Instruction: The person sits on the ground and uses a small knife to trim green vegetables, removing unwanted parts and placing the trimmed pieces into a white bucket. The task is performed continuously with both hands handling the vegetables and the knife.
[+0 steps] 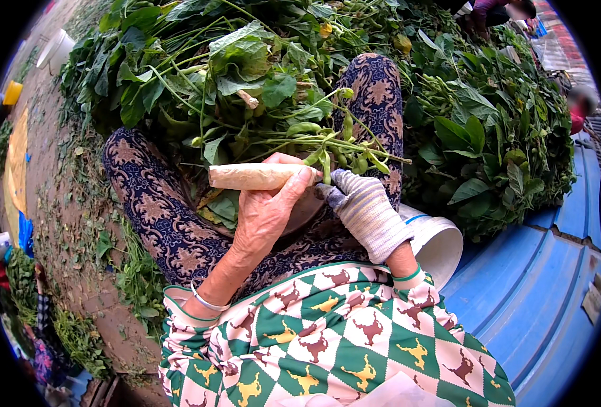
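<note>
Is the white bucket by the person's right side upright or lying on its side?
Lying on its side. The white bucket rests on the blue surface with its round rim facing sideways, just beyond the gloved right hand.

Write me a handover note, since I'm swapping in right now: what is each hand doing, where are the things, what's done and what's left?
Left hand: bare, grip closed on a pale wrapped handle, held level over the lap.
Right hand: in a striped knit glove, fingertips at the green bean pods on their stalks.
Leafy bean plants lie piled across the knees and ahead. White bucket sits by the right hip; its contents are hidden.
Done: cannot tell.
Left: pods are on the stalks; a large pile remains.
</note>
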